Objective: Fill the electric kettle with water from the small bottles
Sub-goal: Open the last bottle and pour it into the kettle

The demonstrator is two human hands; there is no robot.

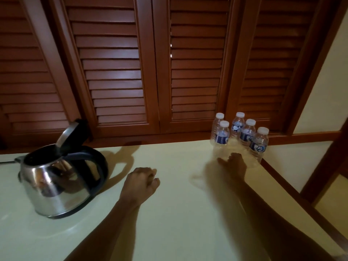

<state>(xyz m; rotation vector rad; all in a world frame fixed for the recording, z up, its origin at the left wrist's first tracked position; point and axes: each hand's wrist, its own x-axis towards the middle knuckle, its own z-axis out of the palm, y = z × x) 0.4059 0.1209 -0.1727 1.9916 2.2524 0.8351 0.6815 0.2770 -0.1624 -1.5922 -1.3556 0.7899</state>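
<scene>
Five small bottles (239,137) stand capped and clustered at right of centre on the pale table (178,213), apparently full, so light but thin-walled; grip mid-body at the label, not hard. Kettle (60,183), lower left, sits with lid (68,135) raised; its contents are not visible. Right hand (235,163) reaches with fingers extended, just beside the bottles; contact uncertain. Left hand (140,180) rests loosely curled, holding nothing.
</scene>
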